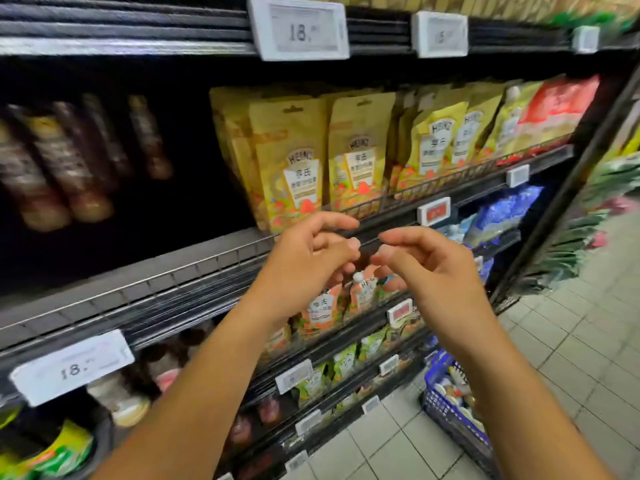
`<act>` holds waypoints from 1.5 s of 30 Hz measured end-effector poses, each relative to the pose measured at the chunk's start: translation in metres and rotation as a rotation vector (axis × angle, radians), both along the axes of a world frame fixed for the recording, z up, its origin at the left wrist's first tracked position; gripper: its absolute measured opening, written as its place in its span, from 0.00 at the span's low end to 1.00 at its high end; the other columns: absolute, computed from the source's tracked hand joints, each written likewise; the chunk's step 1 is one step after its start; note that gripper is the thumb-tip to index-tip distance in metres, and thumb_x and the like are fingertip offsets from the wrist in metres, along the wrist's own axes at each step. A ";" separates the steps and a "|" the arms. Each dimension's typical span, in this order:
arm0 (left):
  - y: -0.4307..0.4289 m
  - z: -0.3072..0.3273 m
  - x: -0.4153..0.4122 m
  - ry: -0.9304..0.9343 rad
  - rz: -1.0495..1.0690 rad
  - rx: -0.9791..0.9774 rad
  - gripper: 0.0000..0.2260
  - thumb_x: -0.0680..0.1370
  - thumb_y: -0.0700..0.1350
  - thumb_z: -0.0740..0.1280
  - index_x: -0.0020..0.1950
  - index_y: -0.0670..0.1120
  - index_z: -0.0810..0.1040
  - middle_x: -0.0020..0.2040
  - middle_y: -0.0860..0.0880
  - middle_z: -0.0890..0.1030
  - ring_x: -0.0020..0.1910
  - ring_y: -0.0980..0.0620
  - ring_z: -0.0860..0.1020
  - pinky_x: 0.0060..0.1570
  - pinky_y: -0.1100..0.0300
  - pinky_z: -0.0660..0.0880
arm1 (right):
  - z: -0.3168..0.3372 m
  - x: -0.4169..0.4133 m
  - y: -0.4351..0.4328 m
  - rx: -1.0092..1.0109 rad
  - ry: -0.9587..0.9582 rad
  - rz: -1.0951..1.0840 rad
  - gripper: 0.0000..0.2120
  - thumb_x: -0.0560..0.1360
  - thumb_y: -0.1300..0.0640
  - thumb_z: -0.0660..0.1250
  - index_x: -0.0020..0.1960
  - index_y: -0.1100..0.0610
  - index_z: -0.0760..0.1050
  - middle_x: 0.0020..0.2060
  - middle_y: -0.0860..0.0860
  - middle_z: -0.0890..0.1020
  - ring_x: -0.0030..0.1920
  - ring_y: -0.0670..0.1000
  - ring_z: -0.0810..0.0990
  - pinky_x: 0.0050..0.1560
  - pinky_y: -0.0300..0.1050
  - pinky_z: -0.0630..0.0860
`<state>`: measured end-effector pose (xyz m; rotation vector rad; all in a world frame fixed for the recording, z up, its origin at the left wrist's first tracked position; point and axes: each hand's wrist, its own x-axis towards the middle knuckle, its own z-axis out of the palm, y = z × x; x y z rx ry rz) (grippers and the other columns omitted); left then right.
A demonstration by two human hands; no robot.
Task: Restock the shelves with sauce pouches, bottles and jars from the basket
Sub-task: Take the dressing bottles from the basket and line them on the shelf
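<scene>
Your left hand [304, 268] and right hand [426, 271] hover loosely curled and empty before the shelf [207, 268]. Stock sits in the blue basket [440, 400] on the floor. The pouches [291, 161] are probably light, floppy and slick: pinch the stiff top seam.

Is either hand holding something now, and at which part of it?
Nothing is held. The left hand and the right hand are empty, fingers loosely curled, in front of the shelf.

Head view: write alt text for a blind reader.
A person's left hand and right hand, empty and loosely curled, hover before a shelf of yellow Heinz pouches. Dark bottles stand further left; a blue basket sits on the floor, lower right.
</scene>
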<state>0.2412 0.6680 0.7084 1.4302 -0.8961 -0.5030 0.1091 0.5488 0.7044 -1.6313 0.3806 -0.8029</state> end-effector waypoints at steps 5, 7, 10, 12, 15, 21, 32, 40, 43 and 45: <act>-0.082 -0.032 -0.059 0.081 -0.146 0.050 0.07 0.80 0.40 0.68 0.56 0.49 0.79 0.40 0.48 0.84 0.39 0.54 0.82 0.39 0.63 0.78 | -0.028 -0.085 -0.064 0.086 0.036 -0.192 0.07 0.77 0.62 0.71 0.46 0.51 0.83 0.38 0.52 0.86 0.38 0.48 0.85 0.36 0.38 0.79; -0.112 -0.044 -0.085 0.104 -0.198 0.077 0.07 0.80 0.39 0.67 0.56 0.49 0.79 0.39 0.49 0.85 0.39 0.53 0.82 0.40 0.61 0.79 | -0.040 -0.117 -0.085 0.119 0.056 -0.272 0.06 0.77 0.63 0.71 0.47 0.52 0.82 0.38 0.52 0.86 0.37 0.47 0.84 0.35 0.37 0.79; -0.154 -0.061 -0.124 0.153 -0.272 0.106 0.07 0.80 0.37 0.67 0.56 0.47 0.79 0.37 0.49 0.84 0.36 0.54 0.81 0.38 0.63 0.78 | -0.057 -0.165 -0.109 0.167 0.093 -0.388 0.06 0.76 0.63 0.71 0.47 0.53 0.82 0.37 0.51 0.86 0.37 0.45 0.83 0.34 0.37 0.78; -0.178 -0.071 -0.148 0.181 -0.315 0.123 0.07 0.80 0.36 0.66 0.54 0.46 0.78 0.37 0.48 0.83 0.34 0.55 0.80 0.35 0.65 0.77 | -0.066 -0.192 -0.122 0.193 0.135 -0.461 0.05 0.76 0.62 0.71 0.47 0.53 0.82 0.37 0.51 0.86 0.36 0.46 0.83 0.34 0.40 0.78; -0.212 -0.086 -0.177 0.192 -0.385 0.169 0.08 0.80 0.36 0.66 0.54 0.48 0.79 0.37 0.50 0.84 0.36 0.55 0.80 0.37 0.65 0.77 | -0.077 -0.228 -0.139 0.249 0.141 -0.577 0.07 0.76 0.66 0.70 0.46 0.55 0.81 0.35 0.51 0.85 0.36 0.46 0.83 0.36 0.37 0.78; -0.268 -0.117 -0.212 0.240 -0.499 0.260 0.09 0.79 0.35 0.66 0.55 0.46 0.79 0.36 0.50 0.84 0.35 0.55 0.80 0.36 0.65 0.77 | -0.101 -0.272 -0.169 0.362 0.180 -0.738 0.04 0.78 0.66 0.67 0.52 0.62 0.79 0.37 0.51 0.83 0.38 0.49 0.80 0.36 0.40 0.78; -0.384 -0.170 -0.204 0.303 -0.595 0.421 0.09 0.79 0.37 0.66 0.58 0.46 0.78 0.38 0.49 0.85 0.39 0.54 0.81 0.40 0.64 0.79 | -0.156 -0.281 -0.261 0.432 0.297 -0.904 0.04 0.79 0.60 0.67 0.50 0.58 0.80 0.41 0.55 0.86 0.39 0.48 0.83 0.38 0.41 0.81; -0.472 -0.200 -0.187 0.355 -0.606 0.522 0.09 0.80 0.36 0.65 0.56 0.47 0.80 0.38 0.50 0.84 0.38 0.56 0.81 0.39 0.65 0.80 | -0.183 -0.266 -0.336 0.506 0.350 -0.966 0.04 0.80 0.58 0.67 0.50 0.56 0.80 0.41 0.52 0.85 0.38 0.45 0.83 0.37 0.38 0.80; -0.501 -0.217 -0.187 0.366 -0.591 0.571 0.09 0.80 0.36 0.64 0.56 0.46 0.79 0.38 0.50 0.84 0.37 0.57 0.81 0.39 0.65 0.80 | -0.193 -0.263 -0.357 0.536 0.347 -0.997 0.04 0.80 0.59 0.66 0.49 0.57 0.80 0.42 0.54 0.85 0.37 0.46 0.82 0.38 0.40 0.80; -0.518 -0.230 -0.190 0.367 -0.590 0.602 0.09 0.80 0.37 0.64 0.56 0.47 0.80 0.37 0.51 0.84 0.37 0.57 0.81 0.38 0.65 0.80 | -0.200 -0.264 -0.370 0.564 0.356 -1.007 0.04 0.80 0.60 0.66 0.50 0.59 0.80 0.43 0.57 0.85 0.37 0.47 0.81 0.39 0.41 0.80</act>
